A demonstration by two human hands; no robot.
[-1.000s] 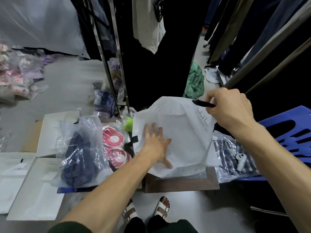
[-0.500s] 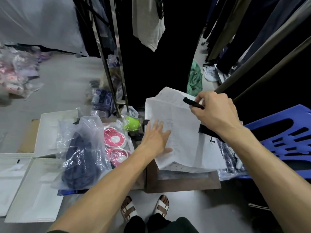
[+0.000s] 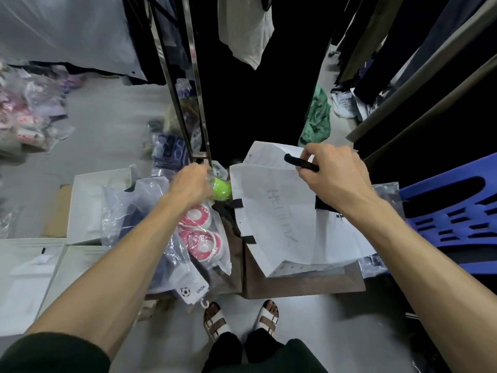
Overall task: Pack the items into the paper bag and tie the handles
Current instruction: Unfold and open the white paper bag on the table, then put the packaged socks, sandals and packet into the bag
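Packing has just begun.
Right hand (image 3: 333, 179) pinches the paper bag (image 3: 271, 216) handle; left hand (image 3: 189, 184) closes around a green ball (image 3: 222, 188) beside it.

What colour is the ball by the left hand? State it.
Bright lime green ball, wrapped in clear plastic; the head view shows it.

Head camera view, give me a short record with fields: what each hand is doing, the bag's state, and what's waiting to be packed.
left hand: closing on the green item in clear wrap
right hand: gripping the black handle
paper bag: white, lying tilted on the brown box, handles untied
waiting: pink-and-white discs in plastic; dark garment in clear bag
nearby: blue crate at right
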